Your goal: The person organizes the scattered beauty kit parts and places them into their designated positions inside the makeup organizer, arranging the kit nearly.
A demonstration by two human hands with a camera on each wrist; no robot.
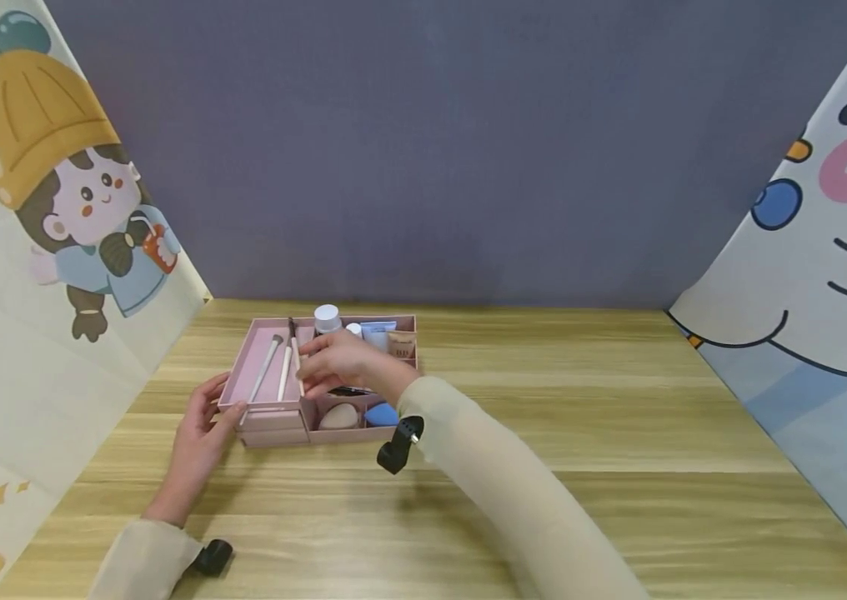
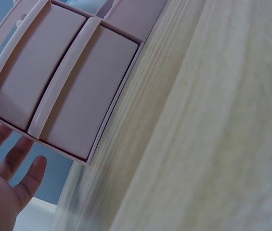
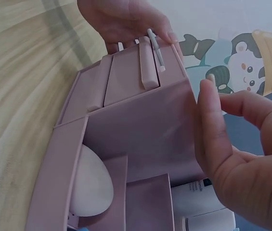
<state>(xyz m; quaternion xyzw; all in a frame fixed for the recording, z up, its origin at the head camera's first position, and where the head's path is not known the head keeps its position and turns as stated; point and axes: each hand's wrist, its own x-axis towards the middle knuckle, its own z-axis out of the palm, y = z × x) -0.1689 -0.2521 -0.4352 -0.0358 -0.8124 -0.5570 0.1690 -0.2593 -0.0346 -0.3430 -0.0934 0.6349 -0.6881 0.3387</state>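
Note:
A pink makeup organizer (image 1: 273,423) stands on the table, two handled drawers on its left side. In its shallow top tray (image 1: 243,367) lie a grey-tipped makeup brush (image 1: 266,368) and a white-handled one (image 1: 284,373). My right hand (image 1: 344,360) pinches a dark-tipped makeup brush (image 1: 293,332) at the tray's right edge; a small pale tip (image 3: 211,77) shows past the fingers in the right wrist view. With thumb at the front rim and fingers along the side, my left hand (image 1: 194,437) holds the organizer's front left corner. One brush's handle (image 3: 155,50) overhangs the drawer front.
The organizer's right compartments hold a white-capped bottle (image 1: 327,317), a blue tube (image 1: 378,333), a beige tube (image 1: 402,344), a beige makeup sponge (image 1: 339,417) and a blue sponge (image 1: 382,414). A grey panel (image 1: 468,167) rises behind the wooden table (image 1: 581,450), with cartoon-printed sheets at both sides.

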